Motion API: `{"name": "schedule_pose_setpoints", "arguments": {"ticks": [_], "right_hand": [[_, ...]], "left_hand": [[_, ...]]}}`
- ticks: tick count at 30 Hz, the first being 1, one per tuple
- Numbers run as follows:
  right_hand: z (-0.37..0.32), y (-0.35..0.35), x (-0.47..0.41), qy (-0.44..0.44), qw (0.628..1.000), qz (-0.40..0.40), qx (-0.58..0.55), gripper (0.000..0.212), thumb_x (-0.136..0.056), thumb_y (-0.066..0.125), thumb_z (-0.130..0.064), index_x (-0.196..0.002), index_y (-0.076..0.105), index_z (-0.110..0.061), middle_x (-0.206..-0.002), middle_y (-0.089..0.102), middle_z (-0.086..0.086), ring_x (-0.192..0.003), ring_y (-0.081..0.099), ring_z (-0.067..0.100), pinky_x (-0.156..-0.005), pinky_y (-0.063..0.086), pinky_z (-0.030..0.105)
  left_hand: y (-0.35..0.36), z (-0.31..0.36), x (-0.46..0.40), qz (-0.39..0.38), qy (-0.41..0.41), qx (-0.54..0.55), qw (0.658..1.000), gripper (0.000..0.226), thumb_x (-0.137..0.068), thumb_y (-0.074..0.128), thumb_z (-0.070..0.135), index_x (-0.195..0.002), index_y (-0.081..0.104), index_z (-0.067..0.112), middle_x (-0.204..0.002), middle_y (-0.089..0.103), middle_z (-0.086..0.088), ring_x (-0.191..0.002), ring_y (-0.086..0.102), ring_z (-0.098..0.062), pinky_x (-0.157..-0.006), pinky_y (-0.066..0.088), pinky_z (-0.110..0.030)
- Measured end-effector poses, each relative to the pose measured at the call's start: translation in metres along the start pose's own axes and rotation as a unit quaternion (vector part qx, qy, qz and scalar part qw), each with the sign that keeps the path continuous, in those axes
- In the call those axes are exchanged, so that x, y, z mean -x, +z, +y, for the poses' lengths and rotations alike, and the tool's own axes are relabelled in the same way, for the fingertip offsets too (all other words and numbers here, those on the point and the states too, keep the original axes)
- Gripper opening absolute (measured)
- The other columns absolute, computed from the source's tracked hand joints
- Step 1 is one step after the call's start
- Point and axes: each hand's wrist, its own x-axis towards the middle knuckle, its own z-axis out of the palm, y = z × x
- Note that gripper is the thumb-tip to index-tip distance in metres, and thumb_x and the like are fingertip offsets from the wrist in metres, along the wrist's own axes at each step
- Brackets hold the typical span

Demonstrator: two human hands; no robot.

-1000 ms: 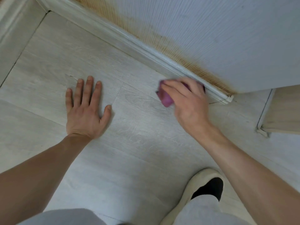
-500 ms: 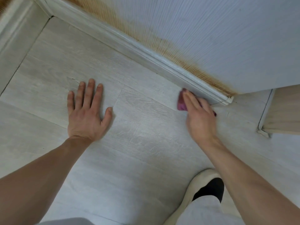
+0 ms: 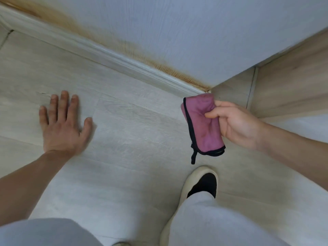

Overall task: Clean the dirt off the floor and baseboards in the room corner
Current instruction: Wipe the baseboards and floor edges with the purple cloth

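**Desk:** Start at the fingers. What have you got?

**Me:** On my right hand (image 3: 237, 125) the thumb is curled across the front of a folded purple cloth (image 3: 202, 125), and the other fingers are wrapped behind it, so it is a firm pinch. The palm faces up toward me. The cloth has a black stitched edge, and a small black loop hangs from its lower corner. I see it held above the floor (image 3: 134, 132), not pressed to it, just in front of the near end of the baseboard (image 3: 110, 57).

**Desk:** And the left?

**Me:** My left hand (image 3: 62, 128) lies flat, palm down on the pale planks, fingers straight and slightly spread, thumb out to the side. It holds nothing. It sits well apart from the cloth, with bare flooring between them.

**Desk:** Any dirt showing?

**Me:** An orange-brown stain (image 3: 142, 55) runs along the wall (image 3: 195, 32) right above the baseboard, from the far left corner down to the baseboard's end. The baseboard itself looks whitish with grey streaks; the frame is a little blurred there.

**Desk:** Any labels, brand names, printed text?

**Me:** None I can read, on the cloth or elsewhere.

**Desk:** Further out?

**Me:** A light wood panel (image 3: 292, 82) meets the wall on the right. Below the cloth, my cream shoe (image 3: 197, 181) with its black opening stands on the floor, grey trouser legs (image 3: 213, 221) in the foreground.
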Motion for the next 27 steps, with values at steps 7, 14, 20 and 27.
{"name": "schedule_pose_setpoints", "arguments": {"ticks": [7,14,20,27], "right_hand": [[-0.005,-0.007,0.036,0.014,0.992,-0.042,-0.117,0.031,-0.100,0.045,-0.012,-0.122,0.068,-0.009,-0.119,0.073,0.011,-0.111,0.068,0.026,-0.107,0.050,0.045],[0.027,0.020,0.006,-0.043,0.953,-0.018,-0.300,0.042,-0.090,0.053,-0.024,-0.127,0.065,-0.009,-0.116,0.072,0.010,-0.109,0.069,0.025,-0.101,0.054,0.042],[0.035,0.045,-0.014,-0.073,0.917,-0.075,-0.386,0.047,-0.098,0.040,-0.027,-0.135,0.061,-0.005,-0.133,0.066,0.021,-0.120,0.065,0.034,-0.105,0.050,0.054],[0.048,0.049,-0.021,-0.053,0.919,-0.073,-0.383,0.043,-0.101,0.051,-0.034,-0.132,0.066,-0.008,-0.126,0.071,0.011,-0.119,0.065,0.027,-0.103,0.052,0.047]], "left_hand": [[-0.035,0.031,-0.029,-0.106,-0.079,-0.039,0.990,0.082,-0.079,0.049,0.057,-0.142,0.041,0.004,-0.152,0.031,-0.026,-0.143,0.026,-0.048,-0.117,0.022,-0.063],[-0.124,0.132,-0.058,-0.268,0.122,0.231,0.927,0.017,-0.097,0.070,0.028,-0.113,0.071,0.028,-0.108,0.076,0.007,-0.103,0.072,-0.016,-0.096,0.054,-0.036],[-0.165,0.223,-0.051,-0.408,0.061,0.387,0.825,0.039,-0.103,0.056,0.042,-0.119,0.070,0.009,-0.110,0.076,0.000,-0.100,0.073,-0.017,-0.096,0.058,-0.039],[-0.159,0.242,-0.037,-0.379,0.033,0.470,0.797,0.020,-0.093,0.067,0.028,-0.093,0.059,0.010,-0.085,0.069,-0.003,-0.081,0.067,-0.019,-0.083,0.058,-0.033]]}}
